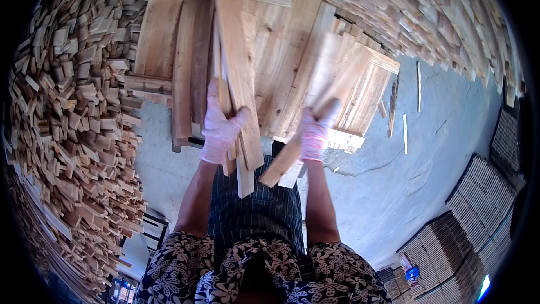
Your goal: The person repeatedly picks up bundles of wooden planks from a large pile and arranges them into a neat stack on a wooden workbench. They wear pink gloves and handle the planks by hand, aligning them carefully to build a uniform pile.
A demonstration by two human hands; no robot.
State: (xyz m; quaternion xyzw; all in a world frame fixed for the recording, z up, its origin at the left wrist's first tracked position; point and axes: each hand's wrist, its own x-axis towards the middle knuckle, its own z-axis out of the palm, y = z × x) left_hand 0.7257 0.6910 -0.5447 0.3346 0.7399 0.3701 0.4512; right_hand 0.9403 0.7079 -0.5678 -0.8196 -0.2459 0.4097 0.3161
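head: left fisheye | looks down from above | near left hand (221,129), right hand (316,134)

Gloves (220,133): white, pink-streaked
Held boards (239,62): pale tan
Shirt (174,264): black, cream flowers
Lap cloth (253,208): dark blue, thin pale stripes
Floor (388,191): blue-grey
Wood pile (84,135): tan and brown

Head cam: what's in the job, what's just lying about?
In the job:
- left hand, gripping several long boards
- right hand, gripping shorter boards
- boards laid out beneath, probably

Apparently lying about:
- thin strips on the floor
- slatted stacks, lower right
- small blue item
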